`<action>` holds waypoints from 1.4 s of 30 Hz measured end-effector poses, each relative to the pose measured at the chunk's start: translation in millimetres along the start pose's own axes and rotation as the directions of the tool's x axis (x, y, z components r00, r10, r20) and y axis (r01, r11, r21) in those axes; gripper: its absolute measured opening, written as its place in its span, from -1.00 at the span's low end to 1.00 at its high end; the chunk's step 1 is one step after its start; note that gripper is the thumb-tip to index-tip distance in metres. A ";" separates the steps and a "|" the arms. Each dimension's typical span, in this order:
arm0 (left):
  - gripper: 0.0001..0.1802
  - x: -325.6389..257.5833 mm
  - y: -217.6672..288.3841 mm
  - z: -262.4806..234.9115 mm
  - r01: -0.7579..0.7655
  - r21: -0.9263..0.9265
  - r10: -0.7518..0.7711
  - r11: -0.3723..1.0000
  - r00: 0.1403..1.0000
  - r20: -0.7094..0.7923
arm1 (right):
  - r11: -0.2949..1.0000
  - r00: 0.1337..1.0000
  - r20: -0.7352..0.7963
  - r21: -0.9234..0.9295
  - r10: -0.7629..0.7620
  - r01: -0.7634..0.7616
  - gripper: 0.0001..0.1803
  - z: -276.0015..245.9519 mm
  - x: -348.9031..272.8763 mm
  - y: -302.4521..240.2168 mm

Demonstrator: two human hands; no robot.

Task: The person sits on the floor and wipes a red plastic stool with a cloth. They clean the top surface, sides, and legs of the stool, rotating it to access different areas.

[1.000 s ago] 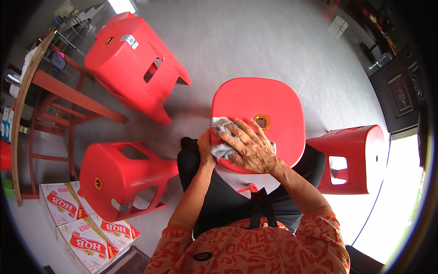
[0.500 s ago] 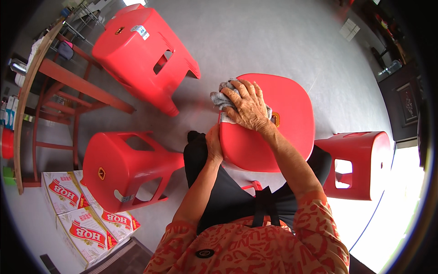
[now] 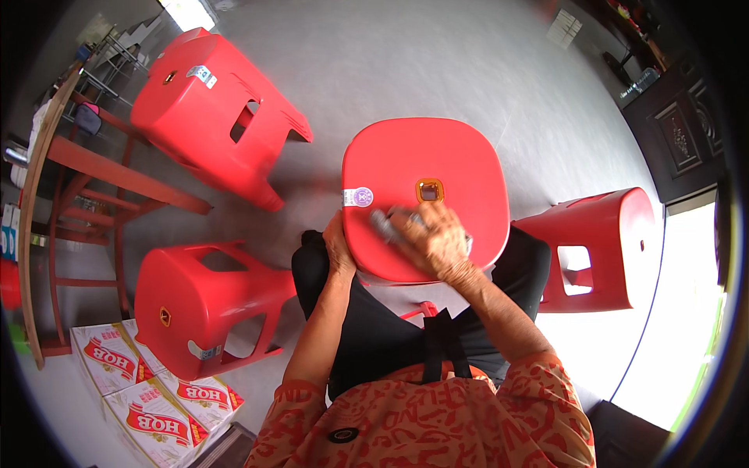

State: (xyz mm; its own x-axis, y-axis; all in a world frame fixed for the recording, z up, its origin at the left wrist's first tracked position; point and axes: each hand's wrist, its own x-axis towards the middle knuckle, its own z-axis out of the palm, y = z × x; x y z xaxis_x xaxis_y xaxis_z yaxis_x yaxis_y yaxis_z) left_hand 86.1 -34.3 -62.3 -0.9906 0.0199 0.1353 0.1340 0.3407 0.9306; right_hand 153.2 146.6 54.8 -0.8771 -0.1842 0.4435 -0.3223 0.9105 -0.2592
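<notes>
A red plastic stool (image 3: 425, 156) stands upright in front of me, between my knees, its square rounded seat facing up. A gold-rimmed hole marks the seat's middle, and a white and purple sticker sits at its left edge. My right hand (image 3: 437, 242) presses a grey cloth (image 3: 388, 226) onto the near part of the seat; hand and cloth are somewhat blurred. Against the stool's left side, my left hand (image 3: 338, 246) grips the edge, its fingertips partly hidden by the seat.
Red stools lie on their sides: one far left (image 3: 211, 117), one near left (image 3: 207, 312), one at the right (image 3: 597, 253). White and red cartons (image 3: 148, 405) sit at the lower left. A wooden table (image 3: 129, 175) stands along the left, a dark carved door (image 3: 679, 140) at the right.
My right hand and the cloth have moved from the seat's far left corner to its near middle, uncovering the sticker. My left hand stays on the stool's side. The whole view has shifted slightly.
</notes>
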 end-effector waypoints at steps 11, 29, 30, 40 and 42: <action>-0.78 -0.1 5.4 2.1 0.077 -0.210 -0.079 0.975 0.997 -0.001 | 0.887 0.885 -0.185 -0.107 0.427 -0.450 -0.54 1.4 22.4 55.7; -0.67 -1.6 9.3 1.0 0.187 -0.271 -0.183 0.944 0.982 0.041 | 0.992 0.993 -0.094 -0.096 0.078 -0.087 -0.65 -40.3 -51.8 48.9; -0.67 -2.4 7.9 3.4 0.216 -0.370 -0.213 0.904 0.976 0.048 | 0.991 0.989 -0.111 -0.085 0.095 -0.105 -0.63 -39.9 -51.3 61.4; -0.67 -4.0 -10.2 -7.3 0.048 -0.206 -0.022 0.977 0.992 0.126 | 0.950 0.936 -0.178 -0.026 0.303 -0.312 -0.65 -33.2 -12.2 122.2; -0.67 -3.9 0.2 -3.7 0.104 -0.296 -0.078 0.949 0.992 0.097 | 0.941 0.923 -0.215 -0.050 0.318 -0.336 -0.66 -30.0 -8.1 124.7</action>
State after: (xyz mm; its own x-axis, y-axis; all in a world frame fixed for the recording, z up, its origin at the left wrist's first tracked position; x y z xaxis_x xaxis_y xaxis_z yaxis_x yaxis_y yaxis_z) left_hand 90.0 -37.8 -61.3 -0.9960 0.0845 0.0283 0.0323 0.0471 0.9984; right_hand 130.8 272.7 44.6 -0.8357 0.1993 0.5117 0.0091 0.9367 -0.3499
